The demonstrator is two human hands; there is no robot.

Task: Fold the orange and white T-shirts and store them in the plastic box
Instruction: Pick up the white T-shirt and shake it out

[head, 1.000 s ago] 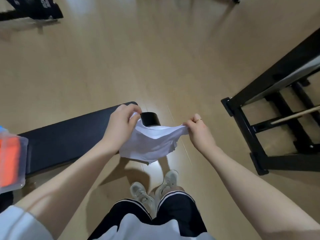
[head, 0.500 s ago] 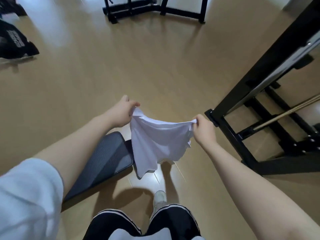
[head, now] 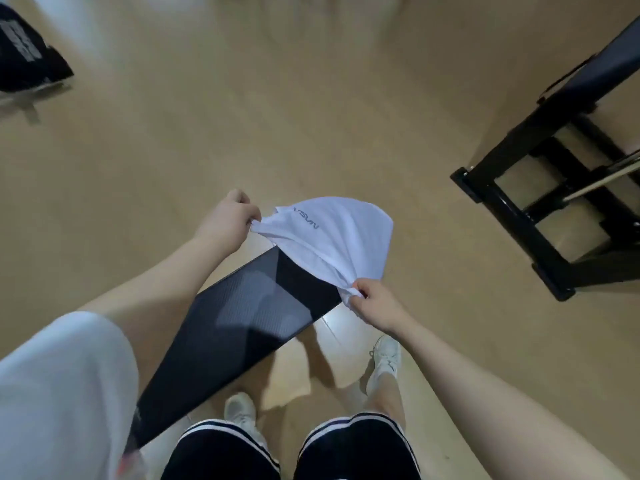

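Black padded surface [head: 249, 306] lies below. Left hand [head: 227, 220] and right hand [head: 375, 303] each pinch the white T-shirt [head: 343, 237]. Keep edges taut, level.

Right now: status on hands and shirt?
Left hand and right hand pinch white T-shirt, airborne over black bench. Nothing obstructing.

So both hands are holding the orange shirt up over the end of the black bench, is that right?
Not quite. The head view shows the left hand and right hand holding a white shirt, not an orange one, over the end of the black bench.
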